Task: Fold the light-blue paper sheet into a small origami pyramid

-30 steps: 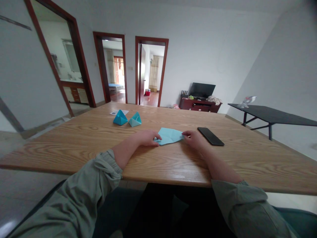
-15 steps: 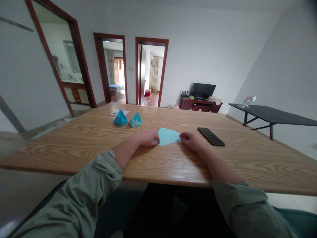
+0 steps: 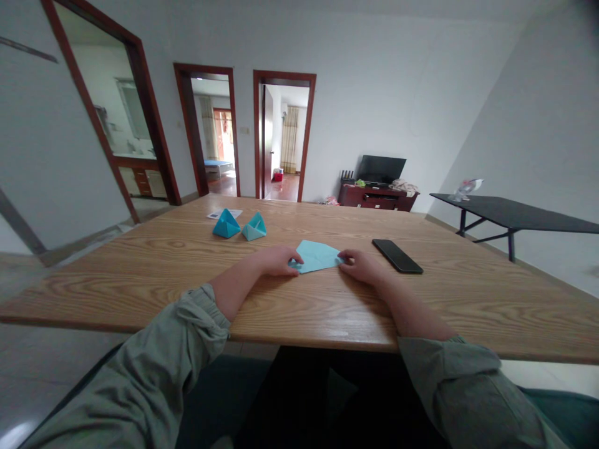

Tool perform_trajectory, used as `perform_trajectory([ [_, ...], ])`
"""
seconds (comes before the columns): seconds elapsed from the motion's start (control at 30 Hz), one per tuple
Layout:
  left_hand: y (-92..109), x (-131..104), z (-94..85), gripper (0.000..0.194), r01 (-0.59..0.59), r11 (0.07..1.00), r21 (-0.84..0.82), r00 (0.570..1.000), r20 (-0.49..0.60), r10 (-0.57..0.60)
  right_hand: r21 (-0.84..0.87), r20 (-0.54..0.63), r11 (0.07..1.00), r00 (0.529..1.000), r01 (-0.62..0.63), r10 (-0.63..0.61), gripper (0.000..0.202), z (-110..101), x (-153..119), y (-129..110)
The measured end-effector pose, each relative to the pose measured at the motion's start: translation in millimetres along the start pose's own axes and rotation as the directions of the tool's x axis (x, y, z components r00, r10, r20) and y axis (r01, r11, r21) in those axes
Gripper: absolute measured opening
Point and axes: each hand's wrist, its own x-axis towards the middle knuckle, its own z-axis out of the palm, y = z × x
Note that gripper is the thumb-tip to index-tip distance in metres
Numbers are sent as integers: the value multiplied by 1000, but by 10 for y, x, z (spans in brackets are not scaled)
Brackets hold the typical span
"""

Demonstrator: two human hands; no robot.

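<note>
A light blue folded sheet of paper (image 3: 318,256) lies on the wooden table (image 3: 299,305) between my two hands. My left hand (image 3: 279,260) pinches its left corner, with the thumb low and the fingers above. At the right corner, my right hand (image 3: 359,265) grips the paper between thumb and fingertips. Two folded paper shapes stand upright farther back on the left: a darker blue one (image 3: 226,224) and, beside it, a paler one (image 3: 254,227).
A black phone (image 3: 397,256) lies to the right of my right hand. Behind the paper shapes is a flat printed card (image 3: 234,214). Beyond the table are a dark folding table (image 3: 519,212) and a television (image 3: 381,170) on a cabinet.
The view has shifted very slightly. My left thumb and fingers have shifted a little at the paper's left corner; the paper stays between both hands.
</note>
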Motion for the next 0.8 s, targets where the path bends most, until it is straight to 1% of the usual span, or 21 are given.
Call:
perform_trajectory([
  [0.1,5,7,20,47,6,1000,16,999,-36,-6,-48,-10,998,999,42,-43,35,5,15,-30],
  [0.2,-8,30,55,44,-4,1000,14,997,-76,5,-89,-8,993,996,83,-85,38,11,24,-67],
  [0.37,-47,61,102,34,-1,998,-55,990,-140,-7,-129,-16,988,996,85,-88,43,33,29,-90],
  [0.43,-59,60,107,33,-1,994,-106,989,-147,-14,-152,-26,985,996,86,-91,43,46,28,-101],
  [0.53,-64,49,99,44,-4,981,-194,993,-120,-19,-208,-63,972,991,105,-120,43,68,29,-134],
  [0.6,-60,44,91,55,6,977,-213,994,-104,-28,-245,-80,963,988,109,-132,43,78,31,-161],
  [0.63,-57,46,89,56,14,978,-206,994,-107,-37,-257,-87,961,988,105,-131,43,79,31,-172],
  [0.67,-55,49,88,53,23,981,-193,992,-120,-47,-262,-94,960,987,100,-129,43,78,31,-180],
  [0.77,-63,70,92,31,49,989,-137,979,-191,-75,-236,-116,965,982,117,-148,43,66,24,-179],
  [0.8,-71,77,93,27,59,991,-118,972,-218,-84,-221,-118,966,980,132,-161,41,60,20,-171],
])
